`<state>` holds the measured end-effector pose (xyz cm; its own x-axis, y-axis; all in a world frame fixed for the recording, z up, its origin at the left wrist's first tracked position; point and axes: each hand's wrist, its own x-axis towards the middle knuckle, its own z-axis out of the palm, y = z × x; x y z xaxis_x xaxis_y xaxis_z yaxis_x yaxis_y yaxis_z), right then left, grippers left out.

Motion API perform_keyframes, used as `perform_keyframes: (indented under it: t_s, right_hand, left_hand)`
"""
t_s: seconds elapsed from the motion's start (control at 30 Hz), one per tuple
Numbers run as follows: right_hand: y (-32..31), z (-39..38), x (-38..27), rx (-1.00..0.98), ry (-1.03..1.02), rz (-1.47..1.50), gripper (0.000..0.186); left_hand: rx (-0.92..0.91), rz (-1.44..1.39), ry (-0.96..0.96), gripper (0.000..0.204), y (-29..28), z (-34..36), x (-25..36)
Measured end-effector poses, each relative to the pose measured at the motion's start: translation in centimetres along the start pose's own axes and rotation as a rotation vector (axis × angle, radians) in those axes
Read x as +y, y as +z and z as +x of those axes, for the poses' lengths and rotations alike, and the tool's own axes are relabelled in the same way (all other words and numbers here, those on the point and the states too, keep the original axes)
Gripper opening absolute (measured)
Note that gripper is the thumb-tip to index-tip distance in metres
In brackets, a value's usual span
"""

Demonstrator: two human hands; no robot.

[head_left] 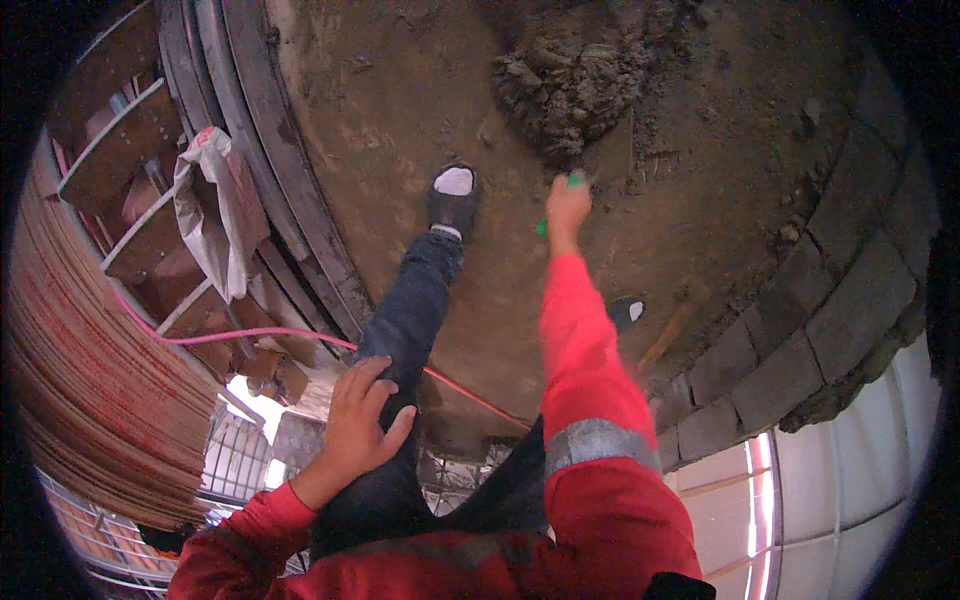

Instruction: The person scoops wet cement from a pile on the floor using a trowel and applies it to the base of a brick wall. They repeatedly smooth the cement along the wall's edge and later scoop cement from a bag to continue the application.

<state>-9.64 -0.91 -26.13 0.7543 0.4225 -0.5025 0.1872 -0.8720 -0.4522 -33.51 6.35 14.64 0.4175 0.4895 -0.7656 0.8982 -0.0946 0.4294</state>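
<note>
My right hand [567, 208] is closed around the green handle [541, 228] of a tool, with the arm stretched forward. The tool's working end cannot be made out against a lumpy heap of wet mud or mortar [570, 85] just beyond the fist. My left hand [360, 412] lies on my left thigh, holding nothing, with its fingers extended and the thumb apart. Beneath is a brown, mud-smeared floor [390, 110].
Long boards or beams [265, 130] run along the left, beside a rack with a pale plastic sack [215, 215]. A pink hose [260, 332] crosses behind my left leg. Grey blocks [862, 300] border the right side. My feet stand apart on the floor.
</note>
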Motion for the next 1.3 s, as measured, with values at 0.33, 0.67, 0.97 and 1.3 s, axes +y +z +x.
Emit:
perform_keyframes:
  t_s: [0.33, 0.67, 0.97, 1.3]
  right_hand:
    - [5.4, -7.9, 13.4, -0.089, 0.590, 0.256, 0.039]
    - [-2.8, 5.1, -3.7, -0.436, 0.427, 1.129, 0.025]
    - [0.8, 2.5, -5.7, 0.207, 0.089, 0.159, 0.038]
    - [-3.7, 3.6, -9.1, -0.242, 0.303, 0.855, 0.048]
  left_hand:
    - [-0.045, -0.013, 0.104, 0.029, -0.6, 2.2, -0.1]
    - [-0.041, 0.090, 0.050, 0.029, -0.5, 0.9, 0.0]
    - [-0.045, 0.092, 0.050, 0.027, 0.3, 0.2, 0.6]
    - [-0.026, 0.086, 0.045, 0.027, 0.3, 0.2, 0.7]
